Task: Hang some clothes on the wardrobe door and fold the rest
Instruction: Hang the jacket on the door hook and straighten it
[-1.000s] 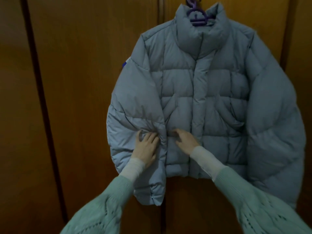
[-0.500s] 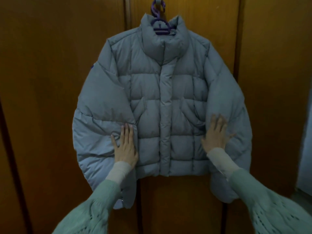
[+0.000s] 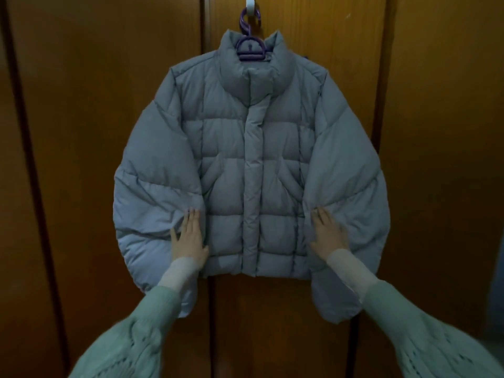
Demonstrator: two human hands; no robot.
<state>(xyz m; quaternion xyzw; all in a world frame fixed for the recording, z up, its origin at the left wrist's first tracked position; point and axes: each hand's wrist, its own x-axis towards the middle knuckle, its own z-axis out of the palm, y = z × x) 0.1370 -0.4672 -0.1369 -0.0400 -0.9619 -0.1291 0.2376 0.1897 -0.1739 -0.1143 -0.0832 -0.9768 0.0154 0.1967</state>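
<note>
— What sort of place is this?
— A home, a bedroom most likely: tall brown wooden wardrobe doors [image 3: 313, 77] fill the view.
— Anything else?
— A puffer jacket [image 3: 251, 170] hangs from a purple hanger [image 3: 251, 47] on a white hook [image 3: 251, 2].

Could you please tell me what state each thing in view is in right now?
puffer jacket: closed, hanging on the hanger.
purple hanger: hooked on the white door hook.
wardrobe doors: shut.
left hand: flat on the jacket.
right hand: flat on the jacket.
</note>
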